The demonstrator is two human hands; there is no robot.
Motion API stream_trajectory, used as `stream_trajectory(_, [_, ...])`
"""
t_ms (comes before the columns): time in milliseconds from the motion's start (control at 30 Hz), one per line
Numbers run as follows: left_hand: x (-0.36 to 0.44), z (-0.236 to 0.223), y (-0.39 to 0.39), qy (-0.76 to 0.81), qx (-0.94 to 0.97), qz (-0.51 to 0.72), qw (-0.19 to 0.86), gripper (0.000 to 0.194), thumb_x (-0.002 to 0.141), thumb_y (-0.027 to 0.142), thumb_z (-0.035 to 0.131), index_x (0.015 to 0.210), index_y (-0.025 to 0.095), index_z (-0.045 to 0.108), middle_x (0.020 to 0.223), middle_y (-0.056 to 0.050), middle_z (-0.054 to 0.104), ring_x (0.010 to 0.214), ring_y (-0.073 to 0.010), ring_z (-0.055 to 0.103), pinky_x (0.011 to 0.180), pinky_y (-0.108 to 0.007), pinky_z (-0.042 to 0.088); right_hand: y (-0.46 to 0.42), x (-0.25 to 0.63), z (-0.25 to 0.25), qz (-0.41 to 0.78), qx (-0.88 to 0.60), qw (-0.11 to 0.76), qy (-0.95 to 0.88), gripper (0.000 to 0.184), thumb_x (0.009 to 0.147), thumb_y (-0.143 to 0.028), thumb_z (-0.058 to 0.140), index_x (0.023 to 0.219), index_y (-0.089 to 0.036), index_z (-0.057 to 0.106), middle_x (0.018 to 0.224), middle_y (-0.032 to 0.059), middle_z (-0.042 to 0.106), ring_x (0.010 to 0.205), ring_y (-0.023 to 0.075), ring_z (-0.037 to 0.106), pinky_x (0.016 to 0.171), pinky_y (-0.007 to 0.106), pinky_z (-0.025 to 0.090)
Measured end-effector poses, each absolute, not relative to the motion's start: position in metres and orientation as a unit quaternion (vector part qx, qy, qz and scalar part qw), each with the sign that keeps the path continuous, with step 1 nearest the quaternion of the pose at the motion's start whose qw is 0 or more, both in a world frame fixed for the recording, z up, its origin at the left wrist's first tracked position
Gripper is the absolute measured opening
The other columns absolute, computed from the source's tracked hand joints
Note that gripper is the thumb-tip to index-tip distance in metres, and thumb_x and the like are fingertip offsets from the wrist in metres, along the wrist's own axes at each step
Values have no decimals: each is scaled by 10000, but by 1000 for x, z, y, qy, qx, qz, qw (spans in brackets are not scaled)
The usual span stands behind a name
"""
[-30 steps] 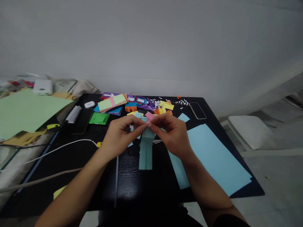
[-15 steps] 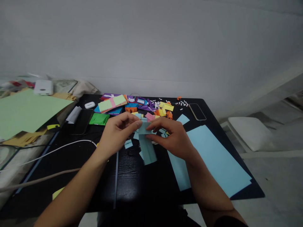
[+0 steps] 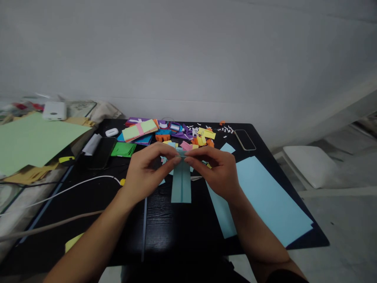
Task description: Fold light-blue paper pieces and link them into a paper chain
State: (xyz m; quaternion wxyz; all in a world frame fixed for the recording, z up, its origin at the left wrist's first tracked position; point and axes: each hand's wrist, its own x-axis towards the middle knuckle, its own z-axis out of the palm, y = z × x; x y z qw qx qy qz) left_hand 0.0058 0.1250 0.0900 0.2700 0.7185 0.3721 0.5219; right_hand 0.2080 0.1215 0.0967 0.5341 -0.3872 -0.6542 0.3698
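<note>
A light blue paper strip (image 3: 181,182) hangs down over the black table, with a darker line running along its length. My left hand (image 3: 149,167) pinches its upper left edge between thumb and fingers. On the other side, my right hand (image 3: 215,169) pinches the upper right edge, so the two sets of fingertips nearly meet. A narrow fold shows along the strip's top between them. Small blue paper pieces lie behind the strip, partly hidden by my hands.
Large light blue sheets (image 3: 265,196) lie to the right, near a phone (image 3: 245,140). Behind my hands are coloured paper scraps (image 3: 203,135) and a stack of paper strips (image 3: 140,130). Green paper pieces (image 3: 123,149), a dark phone (image 3: 103,152) and a white cable (image 3: 85,181) are on the left.
The strip has swung from slanted to hanging straight and faces me more squarely. My right fingertips have shifted up to its top edge, level with the left ones.
</note>
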Motion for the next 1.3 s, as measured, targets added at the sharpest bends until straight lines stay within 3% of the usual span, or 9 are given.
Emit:
stream_trajectory(133, [9, 90, 122, 382, 704, 539, 260, 39, 937, 242, 735, 902, 225, 738, 887, -22, 754, 828, -163, 699, 780, -319, 579, 119, 204, 95, 390, -387, 554, -626, 289, 845, -263, 851, 1125, -299, 790, 909, -12, 819, 833, 170, 786, 795, 324, 677])
stream_trajectory(367, [18, 87, 117, 401, 654, 583, 267, 77, 899, 221, 776, 951, 222, 720, 861, -8, 745, 760, -140, 711, 689, -275, 602, 117, 201, 94, 359, -411, 577, -607, 117, 823, -271, 874, 925, -286, 819, 882, -11, 819, 814, 180, 786, 792, 342, 690])
stream_trajectory(567, [17, 86, 117, 401, 670, 579, 236, 153, 913, 216, 772, 1060, 260, 769, 935, -4, 780, 786, -133, 725, 731, -275, 610, 117, 201, 93, 352, -418, 582, -603, 115, 817, -265, 882, 914, -292, 827, 876, -15, 823, 792, 173, 781, 773, 332, 685])
stream_trajectory(767, [15, 86, 117, 410, 696, 543, 230, 129, 918, 285, 775, 1039, 243, 789, 893, -19, 779, 755, -144, 708, 687, -271, 593, 115, 200, 96, 350, -416, 582, -605, 91, 824, -242, 868, 895, -277, 823, 858, -12, 821, 772, 169, 776, 758, 322, 682])
stream_trajectory(1300, [16, 90, 116, 437, 676, 545, 234, 98, 873, 251, 825, 968, 248, 800, 834, 16, 797, 675, -110, 708, 608, -229, 563, 116, 201, 95, 344, -422, 554, -630, 73, 866, -235, 835, 919, -283, 823, 866, -22, 821, 767, 154, 769, 739, 303, 661])
